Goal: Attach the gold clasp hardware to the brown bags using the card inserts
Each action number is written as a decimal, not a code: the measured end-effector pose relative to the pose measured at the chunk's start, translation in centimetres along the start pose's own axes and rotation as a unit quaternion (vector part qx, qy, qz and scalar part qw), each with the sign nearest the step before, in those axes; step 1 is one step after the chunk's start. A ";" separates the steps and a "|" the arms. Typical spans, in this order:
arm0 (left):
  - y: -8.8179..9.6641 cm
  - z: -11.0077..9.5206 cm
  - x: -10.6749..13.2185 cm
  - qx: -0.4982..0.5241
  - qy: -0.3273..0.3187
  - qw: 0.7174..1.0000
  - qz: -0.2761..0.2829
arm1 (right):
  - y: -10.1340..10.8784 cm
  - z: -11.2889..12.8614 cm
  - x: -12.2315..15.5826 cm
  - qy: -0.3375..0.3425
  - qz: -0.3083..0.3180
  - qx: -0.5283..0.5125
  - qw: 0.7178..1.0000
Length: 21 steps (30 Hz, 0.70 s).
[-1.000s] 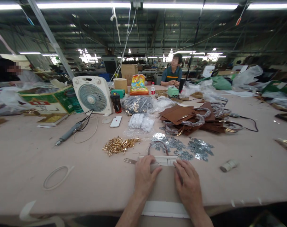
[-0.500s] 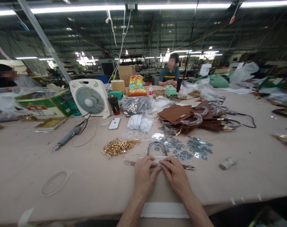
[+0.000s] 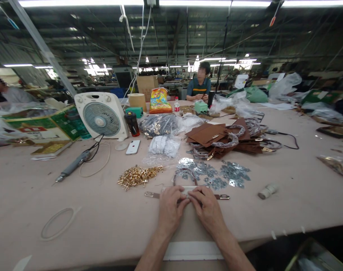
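An unfinished handbag panel (image 3: 187, 226) lies flat before me, its pale lower strip (image 3: 192, 250) near the table edge. From its top rises a brown wrapped handle (image 3: 185, 171), and brown straps with gold metal ends stick out to the left (image 3: 152, 195) and right (image 3: 223, 197). My left hand (image 3: 171, 207) and my right hand (image 3: 207, 207) meet at the panel's upper middle, fingers closed and pinching there. Whatever small part may be under the fingertips is hidden. Just beyond are a heap of gold fittings (image 3: 137, 177) and scattered grey metal plates (image 3: 235, 174).
Brown bag pieces (image 3: 213, 135) are stacked behind the plates. Left are an electric screwdriver (image 3: 73, 165), a fan (image 3: 101, 116), a phone (image 3: 133, 147) and a clear ring (image 3: 57, 224). A small cylinder (image 3: 267, 191) lies right. A person (image 3: 199, 88) sits across the table.
The whole view has shifted slightly, so things appear a little further left. Both hands stay together at the same spot on the panel, with little visible finger movement.
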<state>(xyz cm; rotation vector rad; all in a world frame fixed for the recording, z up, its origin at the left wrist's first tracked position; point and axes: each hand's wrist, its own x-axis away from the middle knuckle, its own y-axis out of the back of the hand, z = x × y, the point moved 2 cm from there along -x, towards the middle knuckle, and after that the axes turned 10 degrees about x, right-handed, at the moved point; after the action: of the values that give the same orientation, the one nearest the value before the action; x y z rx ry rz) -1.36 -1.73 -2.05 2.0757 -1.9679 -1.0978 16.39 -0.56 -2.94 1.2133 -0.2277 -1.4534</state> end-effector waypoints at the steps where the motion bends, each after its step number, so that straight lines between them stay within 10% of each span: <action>1: 0.0 0.0 0.0 -0.001 -0.003 1.000 0.001 | 0.0 0.1 0.0 -0.002 0.000 0.000 1.000; 15: 0.0 0.1 0.3 -0.002 -0.008 1.000 -0.010 | 0.7 0.5 -0.1 -0.029 0.009 -0.060 0.998; 21: 0.3 -0.2 0.4 -0.016 0.001 1.000 -0.027 | 1.3 -1.1 0.6 -0.170 -0.028 -0.221 0.960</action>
<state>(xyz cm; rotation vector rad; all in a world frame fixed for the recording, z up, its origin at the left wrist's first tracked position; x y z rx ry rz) -1.48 -2.22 -1.92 2.1253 -1.8918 -1.1288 18.19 -0.90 -2.76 0.6099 -0.0920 -1.6509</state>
